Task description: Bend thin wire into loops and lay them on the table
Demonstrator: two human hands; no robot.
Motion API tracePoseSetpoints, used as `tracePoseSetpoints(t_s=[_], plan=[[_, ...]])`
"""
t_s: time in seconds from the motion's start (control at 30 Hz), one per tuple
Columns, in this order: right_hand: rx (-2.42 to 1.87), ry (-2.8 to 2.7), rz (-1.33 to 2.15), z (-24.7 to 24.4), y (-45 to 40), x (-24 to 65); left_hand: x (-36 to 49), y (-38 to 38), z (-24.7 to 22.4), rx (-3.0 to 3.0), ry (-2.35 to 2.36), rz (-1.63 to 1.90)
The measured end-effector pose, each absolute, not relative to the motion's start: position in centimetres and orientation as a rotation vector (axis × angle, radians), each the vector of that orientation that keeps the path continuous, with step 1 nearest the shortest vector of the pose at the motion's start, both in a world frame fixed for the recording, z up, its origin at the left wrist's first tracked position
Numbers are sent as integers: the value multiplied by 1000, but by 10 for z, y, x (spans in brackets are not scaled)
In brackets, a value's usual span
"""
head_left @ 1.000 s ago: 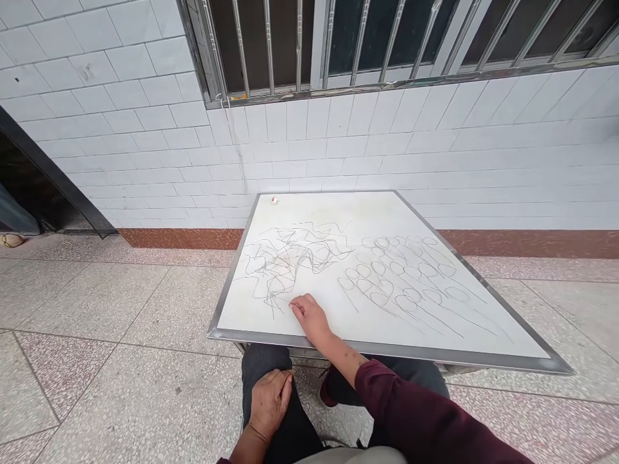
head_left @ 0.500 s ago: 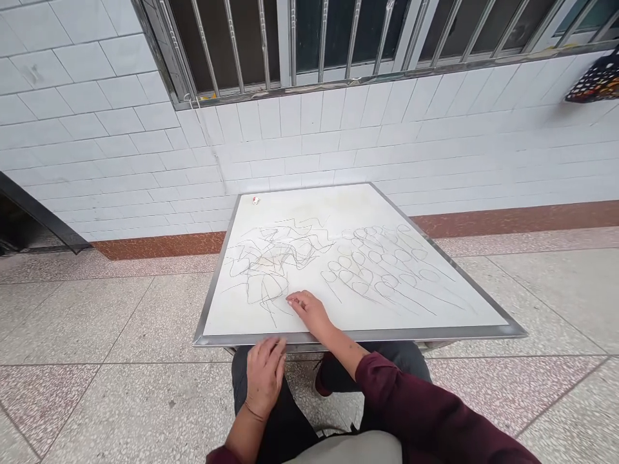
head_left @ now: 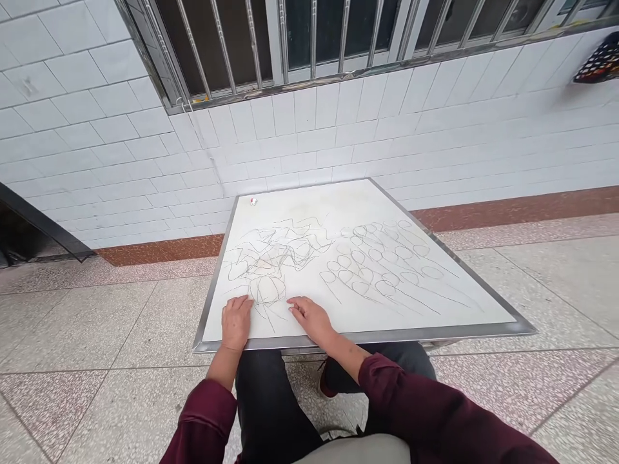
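A white table with a grey metal rim (head_left: pixel 387 336) stands before me. Thin dark wires lie on it: a tangle of crinkled pieces (head_left: pixel 294 248) on the left and several pieces with looped ends (head_left: pixel 387 283) on the right. My left hand (head_left: pixel 236 322) rests on the near left part of the tabletop, fingers curled, beside the near wires; what it holds, if anything, is too small to tell. Near the front edge, my right hand (head_left: pixel 311 318) has thumb and forefinger pinched together at the right side of the same wires; anything between them is too fine to make out.
A small white and red object (head_left: pixel 253 202) sits at the table's far left corner. Behind the table is a white tiled wall (head_left: pixel 290 151) with a barred window above. A dark patterned cloth (head_left: pixel 598 61) hangs at the upper right. My legs are under the front edge.
My left hand has moved from below the front edge up onto the tabletop, to the left of the wires. My right hand has stayed nearly in place. The view has shifted slightly.
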State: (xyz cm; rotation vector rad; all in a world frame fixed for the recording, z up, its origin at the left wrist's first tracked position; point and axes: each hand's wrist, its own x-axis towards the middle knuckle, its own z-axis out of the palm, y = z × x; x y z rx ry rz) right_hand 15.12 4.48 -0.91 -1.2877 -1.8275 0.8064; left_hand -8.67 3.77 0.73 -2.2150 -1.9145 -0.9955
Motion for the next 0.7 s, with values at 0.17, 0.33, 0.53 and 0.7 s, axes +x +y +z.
tracePoseSetpoints(t_s=[0.17,0.33,0.53,0.7], plan=[[-1311,-1840,793,-9,46,150,-87,42,14,-2103,-1934,-1237],[-1306,-1832,803,-10,45,149,-87,53,46,-2016,-1979,-1463],[-1246,-1771,848,-10,47,148,-84,43,106,-1841,-2107,-1812],[-1199,-1640,840,9,35,159,-45,6,132,-2047,-2256,-2104]])
